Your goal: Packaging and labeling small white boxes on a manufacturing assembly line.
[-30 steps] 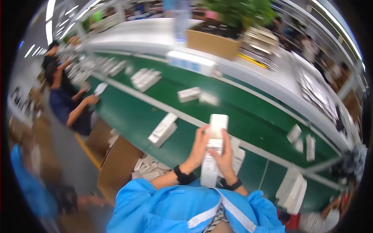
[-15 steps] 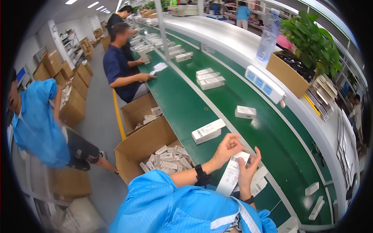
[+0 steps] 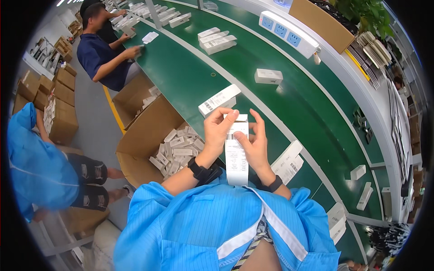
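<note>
A long, narrow white box [image 3: 237, 160] with printed text and a barcode is held upright before my chest. My left hand [image 3: 218, 128] pinches its far end, the thumb by the end flap [image 3: 237, 118]. My right hand [image 3: 257, 147] grips the other side, its thumb lying across the printed face and its index finger raised. Just beyond my left hand, a similar white box [image 3: 220, 100] lies on the green bench. More white boxes [image 3: 287, 163] rest to the right of my right wrist.
Left of the bench edge stands an open carton [image 3: 135, 153] filled with small white boxes. Several boxes sit on the green belt [image 3: 312, 108]. A power strip [image 3: 288, 34] runs along the white shelf. One person [image 3: 101, 54] works farther up the bench; another [image 3: 45, 162] is at the left.
My view has swung so that the scene sits farther left and higher. My hands have brought the box upright in front of me, and my left fingers have moved onto its far end.
</note>
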`<state>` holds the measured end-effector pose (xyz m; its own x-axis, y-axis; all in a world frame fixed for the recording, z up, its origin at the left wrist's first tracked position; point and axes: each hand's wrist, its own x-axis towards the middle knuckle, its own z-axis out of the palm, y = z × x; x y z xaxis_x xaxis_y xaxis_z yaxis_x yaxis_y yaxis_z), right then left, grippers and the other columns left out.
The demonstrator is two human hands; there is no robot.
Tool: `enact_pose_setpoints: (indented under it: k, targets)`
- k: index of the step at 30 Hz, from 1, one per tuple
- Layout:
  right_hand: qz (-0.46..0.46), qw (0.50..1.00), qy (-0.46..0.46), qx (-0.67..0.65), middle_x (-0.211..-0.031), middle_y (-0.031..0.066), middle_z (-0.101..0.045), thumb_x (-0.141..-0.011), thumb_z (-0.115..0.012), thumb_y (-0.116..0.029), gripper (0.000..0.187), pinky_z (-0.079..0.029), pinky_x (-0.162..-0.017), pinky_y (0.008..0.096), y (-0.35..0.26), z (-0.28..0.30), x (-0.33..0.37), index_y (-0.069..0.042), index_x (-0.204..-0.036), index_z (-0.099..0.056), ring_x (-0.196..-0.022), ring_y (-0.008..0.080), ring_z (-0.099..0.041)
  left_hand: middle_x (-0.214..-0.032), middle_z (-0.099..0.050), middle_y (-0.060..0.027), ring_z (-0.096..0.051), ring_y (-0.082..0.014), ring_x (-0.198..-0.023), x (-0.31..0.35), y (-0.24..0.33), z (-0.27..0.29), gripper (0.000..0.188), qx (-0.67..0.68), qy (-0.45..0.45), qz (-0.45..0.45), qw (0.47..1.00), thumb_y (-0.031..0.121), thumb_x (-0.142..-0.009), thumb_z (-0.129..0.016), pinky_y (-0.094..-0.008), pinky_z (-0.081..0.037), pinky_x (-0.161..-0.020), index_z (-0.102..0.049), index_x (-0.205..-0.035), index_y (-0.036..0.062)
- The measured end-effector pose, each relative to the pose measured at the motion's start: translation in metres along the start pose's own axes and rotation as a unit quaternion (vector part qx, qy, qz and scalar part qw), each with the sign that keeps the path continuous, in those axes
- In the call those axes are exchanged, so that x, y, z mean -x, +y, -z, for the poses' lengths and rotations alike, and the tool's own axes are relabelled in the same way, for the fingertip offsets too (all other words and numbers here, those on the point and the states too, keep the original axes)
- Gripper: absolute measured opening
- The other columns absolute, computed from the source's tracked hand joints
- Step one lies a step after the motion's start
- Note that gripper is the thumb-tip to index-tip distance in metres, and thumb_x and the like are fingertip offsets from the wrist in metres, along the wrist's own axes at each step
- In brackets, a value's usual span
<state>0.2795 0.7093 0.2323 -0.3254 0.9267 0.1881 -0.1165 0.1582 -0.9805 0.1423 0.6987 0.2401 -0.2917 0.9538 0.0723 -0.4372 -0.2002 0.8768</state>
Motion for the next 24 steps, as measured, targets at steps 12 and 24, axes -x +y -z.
enact_pose_setpoints:
  k: [12, 24]
  targets:
    - [0.002, 0.997, -0.049, -0.052, -0.107, 0.0171, -0.061, -0.089, -0.073, -0.022, 0.074, -0.056, -0.067, 0.0293, 0.016, -0.042, -0.015, -0.001, -0.146, -0.032, -0.083, 0.0212, -0.069, -0.126, -0.058, -0.0152, -0.056, -0.0221, -0.117, 0.026, 0.003, 0.037, 0.014, -0.067, -0.003, -0.157, 0.985, 0.013, -0.099, -0.056, -0.0367, -0.046, -0.100, -0.063, -0.104, 0.0021]
    - [-0.101, 0.982, -0.110, 0.118, -0.102, 0.0097, -0.066, -0.088, -0.074, -0.021, 0.036, -0.053, -0.076, 0.0280, 0.049, 0.005, -0.028, -0.002, -0.117, -0.064, -0.086, 0.0144, -0.065, -0.123, -0.063, -0.0138, -0.060, -0.0271, -0.114, -0.002, 0.116, 0.229, 0.043, -0.492, 0.188, -0.160, 0.835, 0.018, -0.086, -0.072, -0.0384, -0.046, -0.100, -0.062, -0.124, 0.0029]
